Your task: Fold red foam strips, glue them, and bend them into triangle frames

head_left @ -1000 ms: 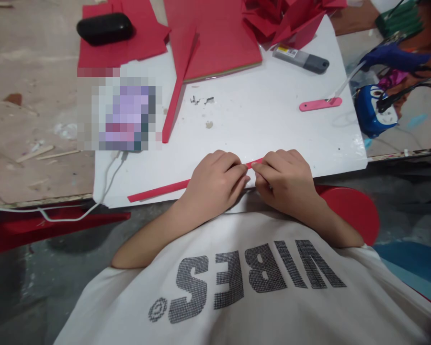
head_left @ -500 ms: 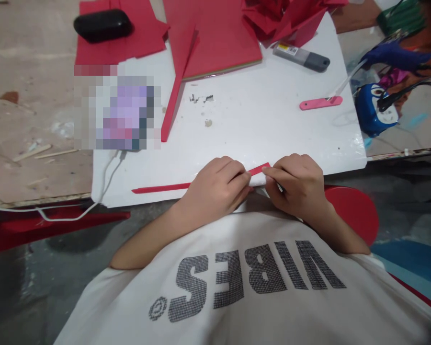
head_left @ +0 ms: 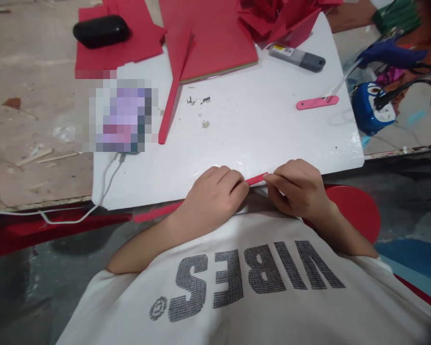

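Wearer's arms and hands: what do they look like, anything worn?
Left hand and right hand are ungloved and bare-wristed, no watch visible. Forearms are uncovered below the loose sleeves of a white fabric shirt, its front printed with large dark block letters reading VIBES.

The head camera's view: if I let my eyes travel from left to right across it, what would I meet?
Black case → slanting red strip on the white board → left hand → piece of held red strip showing between the hands → right hand → blue power socket.
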`<state>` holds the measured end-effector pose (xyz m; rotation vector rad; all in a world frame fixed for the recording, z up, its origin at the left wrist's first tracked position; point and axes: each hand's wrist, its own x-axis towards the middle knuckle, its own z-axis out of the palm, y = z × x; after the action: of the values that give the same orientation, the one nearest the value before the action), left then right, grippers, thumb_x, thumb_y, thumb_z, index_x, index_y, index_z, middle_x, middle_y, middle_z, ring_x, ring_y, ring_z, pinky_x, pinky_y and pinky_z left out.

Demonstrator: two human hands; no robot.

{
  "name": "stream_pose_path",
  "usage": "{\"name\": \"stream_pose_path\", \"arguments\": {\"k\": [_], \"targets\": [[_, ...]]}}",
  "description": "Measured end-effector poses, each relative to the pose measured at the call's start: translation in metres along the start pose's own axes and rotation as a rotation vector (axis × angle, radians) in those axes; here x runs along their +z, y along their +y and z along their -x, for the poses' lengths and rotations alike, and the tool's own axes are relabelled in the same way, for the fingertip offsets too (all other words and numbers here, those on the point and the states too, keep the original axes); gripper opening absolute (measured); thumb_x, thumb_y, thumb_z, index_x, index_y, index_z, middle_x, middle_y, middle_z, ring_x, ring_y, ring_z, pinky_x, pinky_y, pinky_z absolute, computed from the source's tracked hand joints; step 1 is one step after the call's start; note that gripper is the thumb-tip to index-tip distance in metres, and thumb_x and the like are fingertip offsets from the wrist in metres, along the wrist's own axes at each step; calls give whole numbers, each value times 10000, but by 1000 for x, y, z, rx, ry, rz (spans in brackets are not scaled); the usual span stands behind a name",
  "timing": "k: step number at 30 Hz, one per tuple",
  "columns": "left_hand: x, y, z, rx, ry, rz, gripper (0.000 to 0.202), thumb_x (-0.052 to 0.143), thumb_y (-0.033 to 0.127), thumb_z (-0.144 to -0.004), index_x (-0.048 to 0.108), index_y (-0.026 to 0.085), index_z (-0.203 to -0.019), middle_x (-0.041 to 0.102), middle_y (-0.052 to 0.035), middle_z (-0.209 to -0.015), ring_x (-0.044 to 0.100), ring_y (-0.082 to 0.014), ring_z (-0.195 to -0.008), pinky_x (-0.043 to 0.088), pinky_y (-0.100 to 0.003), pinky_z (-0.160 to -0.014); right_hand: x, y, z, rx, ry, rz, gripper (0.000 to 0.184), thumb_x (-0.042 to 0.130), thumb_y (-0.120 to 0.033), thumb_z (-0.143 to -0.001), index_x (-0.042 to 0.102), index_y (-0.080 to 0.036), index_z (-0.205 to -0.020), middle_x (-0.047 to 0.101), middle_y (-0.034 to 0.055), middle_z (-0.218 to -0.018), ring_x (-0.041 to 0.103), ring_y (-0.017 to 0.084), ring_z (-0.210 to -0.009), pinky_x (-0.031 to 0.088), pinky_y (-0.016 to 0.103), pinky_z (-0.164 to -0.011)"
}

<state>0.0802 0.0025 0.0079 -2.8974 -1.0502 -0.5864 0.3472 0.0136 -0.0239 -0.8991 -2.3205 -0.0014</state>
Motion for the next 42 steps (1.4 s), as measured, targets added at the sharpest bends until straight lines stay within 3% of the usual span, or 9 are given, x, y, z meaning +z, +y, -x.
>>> {"name": "stream_pose_path", "arguments": {"k": [6,9,11,17,20,24,26,33,42], "targets": [[-23,-6,2,-26,-45,44,189,621,111,-1101,802,162,-1086,826,-99,-972,741,-249,-857,566,-398,-732,-9,18,0,-52,241,-110,137,655,-134,-850,608,-263,-866,628,4,-698,561,190,-598,447,384,-583],[-44,-17,1,-196,7,237,194,637,229,-1129,820,229,-1065,842,-60,-956,764,-221,-853,614,-381,-768,-19,25,-8,-13,450,-130,102,657,-178,-912,625,-260,-860,573,26,-672,537,194,-584,415,383,-533],[-58,-26,-3,-368,38,364,171,692,305,-1109,836,263,-1029,842,-24,-929,745,-191,-789,626,-354,-752,-27,24,-16,33,480,-154,115,661,-191,-967,656,-250,-868,607,35,-681,552,191,-602,402,386,-542],[-75,-55,-31,-673,115,670,258,820,473,-1022,838,221,-969,775,-30,-831,723,-186,-750,611,-315,-663,-49,8,-59,351,113,-510,102,727,-214,-1042,807,-270,-1071,753,-11,-822,611,158,-636,480,333,-583],[-62,-66,-47,-661,99,785,286,840,493,-989,824,210,-953,755,-39,-815,719,-191,-730,605,-323,-629,-53,22,-98,437,18,-627,211,807,-435,-1058,829,-238,-985,749,8,-771,614,153,-595,487,332,-558],[-34,-75,-62,-621,128,878,202,791,409,-1000,799,213,-948,753,-51,-823,706,-189,-717,591,-336,-618,-45,57,-151,463,127,-685,529,889,-709,-951,737,-235,-772,677,1,-632,556,144,-489,446,337,-494],[-21,-78,-67,-636,160,908,172,777,370,-987,779,209,-925,750,-50,-823,681,-172,-696,580,-333,-626,-34,70,-166,486,6,-740,571,917,-741,-899,716,-228,-750,691,14,-630,594,164,-498,449,337,-470],[0,-94,-74,-802,179,1134,111,821,273,-807,749,192,-828,671,-2,-677,545,-113,-576,402,-255,-542,4,81,-164,597,-267,-811,325,960,-327,-936,679,-207,-825,706,13,-614,554,125,-479,446,278,-472],[3,-100,-84,-781,158,1204,209,867,357,-795,773,170,-807,677,-7,-673,551,-116,-601,429,-257,-578,6,75,-164,741,-366,-977,259,956,-222,-929,731,-159,-817,765,78,-690,639,141,-513,520,251,-470]]}}
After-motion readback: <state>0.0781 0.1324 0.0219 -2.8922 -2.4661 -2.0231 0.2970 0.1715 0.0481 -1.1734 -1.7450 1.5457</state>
